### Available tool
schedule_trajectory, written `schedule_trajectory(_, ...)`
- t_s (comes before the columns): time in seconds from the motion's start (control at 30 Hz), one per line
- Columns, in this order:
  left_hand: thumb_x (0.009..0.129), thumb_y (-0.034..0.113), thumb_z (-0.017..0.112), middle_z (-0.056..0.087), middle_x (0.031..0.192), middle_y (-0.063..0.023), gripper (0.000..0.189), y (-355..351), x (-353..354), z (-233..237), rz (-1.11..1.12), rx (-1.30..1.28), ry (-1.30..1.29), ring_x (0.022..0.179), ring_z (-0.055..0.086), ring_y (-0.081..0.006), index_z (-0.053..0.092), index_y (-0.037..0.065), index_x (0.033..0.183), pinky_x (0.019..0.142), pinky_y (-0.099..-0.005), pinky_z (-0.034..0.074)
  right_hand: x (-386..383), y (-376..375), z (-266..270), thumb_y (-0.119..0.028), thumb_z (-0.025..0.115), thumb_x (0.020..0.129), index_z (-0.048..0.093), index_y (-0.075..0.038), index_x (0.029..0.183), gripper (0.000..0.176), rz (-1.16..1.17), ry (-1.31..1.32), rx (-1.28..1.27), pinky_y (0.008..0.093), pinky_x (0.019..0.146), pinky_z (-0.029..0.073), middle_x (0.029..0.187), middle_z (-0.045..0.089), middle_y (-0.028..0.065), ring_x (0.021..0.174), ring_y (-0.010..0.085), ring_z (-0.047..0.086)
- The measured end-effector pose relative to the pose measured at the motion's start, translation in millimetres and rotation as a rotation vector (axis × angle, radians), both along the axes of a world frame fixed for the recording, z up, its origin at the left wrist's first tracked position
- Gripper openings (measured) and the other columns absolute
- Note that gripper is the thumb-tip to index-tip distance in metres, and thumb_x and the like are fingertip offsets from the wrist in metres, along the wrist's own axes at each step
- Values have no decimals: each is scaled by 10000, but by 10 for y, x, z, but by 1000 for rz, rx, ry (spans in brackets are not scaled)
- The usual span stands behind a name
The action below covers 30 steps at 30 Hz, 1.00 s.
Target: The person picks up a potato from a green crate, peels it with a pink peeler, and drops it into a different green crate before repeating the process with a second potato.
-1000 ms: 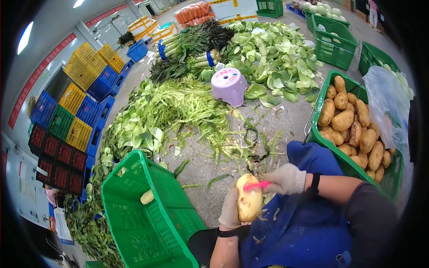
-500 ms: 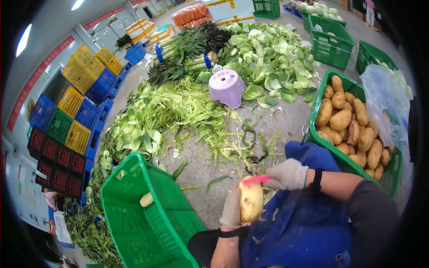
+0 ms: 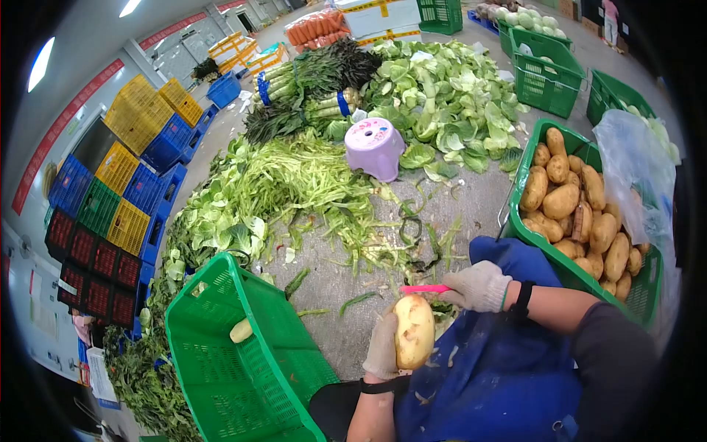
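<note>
My left hand [image 3: 381, 348], in a pale glove, grips a large potato [image 3: 414, 333] from its left side; much of its skin is off, with brownish patches left. In my right hand [image 3: 477, 286], also gloved, is the handle of a pink peeler [image 3: 425, 289], held just above the top of the potato. Peel scraps lie on the blue apron [image 3: 493, 368] below. A green crate [image 3: 294, 353] on the left holds one pale peeled piece [image 3: 241, 330]. On the right, another green crate [image 3: 521, 173] is filled with several unpeeled potatoes [image 3: 561, 200].
Beyond my hands a purple stool [image 3: 374, 151] stands beside heaps of green trimmings [image 3: 294, 177] and cabbage leaves [image 3: 449, 96]. Clear plastic [image 3: 626, 155] drapes over the right crate. Stacked crates [image 3: 118, 166] line the left; a person [image 3: 610, 22] stands far off.
The pink peeler has lifted off the potato's upper face to just above it. The potato has turned slightly in my left hand and shows more of its peeled front.
</note>
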<state>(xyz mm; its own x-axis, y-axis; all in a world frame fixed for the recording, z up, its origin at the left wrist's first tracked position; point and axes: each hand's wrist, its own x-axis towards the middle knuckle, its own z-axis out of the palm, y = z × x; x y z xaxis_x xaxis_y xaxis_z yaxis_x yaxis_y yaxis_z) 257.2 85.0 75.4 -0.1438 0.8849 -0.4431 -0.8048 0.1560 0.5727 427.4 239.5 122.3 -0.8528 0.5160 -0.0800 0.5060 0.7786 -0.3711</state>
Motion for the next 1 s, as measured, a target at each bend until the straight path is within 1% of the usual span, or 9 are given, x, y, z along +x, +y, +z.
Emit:
schedule_trajectory(0.13, 905, 313, 505, 602, 1117, -156, 456, -2, 31, 157, -44, 42, -78, 938, 648, -249, 482, 23, 1257, 726, -366, 585, 56, -92, 100, -480, 506, 900, 575, -124, 857, 365, 276, 14, -102, 459, 541, 463, 658, 597, 145, 620, 362, 608)
schedule_trajectory(0.3, 919, 290, 485, 606, 1120, -152, 427, 11, 54, 142, 9, 37, 7, 950, 646, -239, 488, 28, 1257, 757, -357, 578, 31, -80, -14, -490, 510, 895, 574, -122, 840, 377, 28, 50, -86, 463, 543, 460, 649, 593, 142, 620, 365, 605)
schedule_trajectory(0.37, 927, 281, 471, 603, 1124, -151, 424, 31, 8, 49, 7, 37, -40, 942, 646, -246, 477, 28, 1267, 782, -369, 571, 80, -106, 64, -479, 503, 903, 581, -122, 859, 368, 228, 165, -163, 463, 561, 464, 652, 596, 145, 629, 370, 605)
schedule_trajectory(0.43, 931, 285, 463, 596, 1138, -151, 437, -22, 1, 61, 7, 51, -41, 950, 643, -249, 460, 24, 1282, 794, -375, 566, 52, -146, 223, -471, 503, 906, 584, -116, 889, 365, 255, -18, -175, 456, 578, 472, 672, 602, 152, 649, 367, 611)
schedule_trajectory(0.5, 935, 289, 455, 590, 1151, -151, 450, -15, 39, 129, 14, 82, -35, 957, 639, -252, 442, 21, 1297, 807, -381, 561, 9, -41, 93, -478, 509, 902, 587, -108, 926, 380, -60, 1, -129, 452, 588, 475, 691, 606, 158, 670, 363, 617)
schedule_trajectory(0.7, 823, 119, 509, 565, 1174, -151, 528, -155, 275, 600, 15, 125, -6, 1038, 604, -259, 388, 9, 1326, 880, -390, 523, 118, -157, 218, -375, 551, 899, 600, -112, 981, 280, -146, 384, -482, 424, 598, 478, 716, 610, 149, 686, 355, 618)
schedule_trajectory(0.8, 718, 7, 493, 567, 1146, -139, 613, -280, 364, 523, -36, 127, 116, 1040, 597, -254, 387, 3, 1322, 904, -380, 504, 175, -252, 367, -406, 570, 874, 582, -118, 847, 290, 271, 283, -145, 439, 563, 467, 666, 598, 136, 648, 356, 614)
schedule_trajectory(0.93, 629, 46, 511, 562, 1160, -160, 717, -516, 614, 662, 124, 10, 137, 1028, 598, -278, 383, -7, 1333, 904, -393, 510, 133, -64, 125, -455, 569, 861, 577, -141, 806, 319, 43, 17, -63, 432, 532, 464, 633, 577, 131, 606, 347, 601)
schedule_trajectory(1.0, 619, 48, 517, 560, 1166, -171, 732, -550, 641, 581, 148, 25, 175, 1032, 598, -285, 377, -11, 1335, 904, -400, 510, 205, -164, 155, -465, 552, 869, 584, -143, 824, 327, 135, 191, -120, 438, 535, 465, 636, 585, 125, 609, 348, 605)
